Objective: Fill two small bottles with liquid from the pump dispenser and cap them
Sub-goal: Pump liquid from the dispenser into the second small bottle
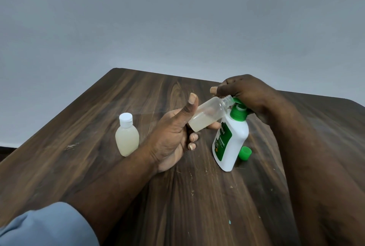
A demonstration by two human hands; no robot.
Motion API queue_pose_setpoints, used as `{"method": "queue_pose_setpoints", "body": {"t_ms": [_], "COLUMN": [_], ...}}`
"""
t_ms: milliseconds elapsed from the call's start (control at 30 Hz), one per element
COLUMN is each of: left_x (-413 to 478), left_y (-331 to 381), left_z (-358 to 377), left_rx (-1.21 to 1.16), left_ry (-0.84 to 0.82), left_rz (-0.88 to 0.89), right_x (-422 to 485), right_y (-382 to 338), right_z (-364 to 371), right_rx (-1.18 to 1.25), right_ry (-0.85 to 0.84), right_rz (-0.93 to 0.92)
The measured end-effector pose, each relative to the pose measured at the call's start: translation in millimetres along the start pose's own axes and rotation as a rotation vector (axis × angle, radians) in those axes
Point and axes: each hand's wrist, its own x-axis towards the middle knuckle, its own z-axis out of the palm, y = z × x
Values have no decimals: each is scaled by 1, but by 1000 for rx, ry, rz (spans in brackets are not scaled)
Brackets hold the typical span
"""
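So that its open neck meets the nozzle, left grip holds the small bottle tilted; right grip curls over the pump dispenser.

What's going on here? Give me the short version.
A person is filling a small open bottle from the white pump dispenser. The left hand holds it tilted, its neck at the green nozzle, while the right hand covers the pump head. That bottle is partly filled with pale liquid. The capped bottle stands full on the table to the left. A loose green cap lies beside the dispenser.
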Motion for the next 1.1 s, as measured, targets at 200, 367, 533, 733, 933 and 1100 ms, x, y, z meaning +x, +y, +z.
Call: {"method": "queue_pose_setpoints", "body": {"t_ms": [200,367,533,733,933,1100], "left_x": [1,1,1,1,1,0], "left_y": [-3,-3,-2,-3,-2,-2], "left_z": [1,0,0,1,0,0], "left_rx": [-17,-12,-11,2,-9,-2], "left_ry": [3,10,3,7,-3,-3], "left_rz": [-2,-1,6,3,5,7], "right_x": [-3,-3,-3,-5,-4,-2], "right_y": [0,-1,-4,-2,-2,-2], "right_z": [-1,-5,3,2,-3,-1], "right_rx": [62,61,38,54,69,27], "right_ry": [1,29,23,18,27,7], "right_rz": [6,-3,9,13,1,5]}}
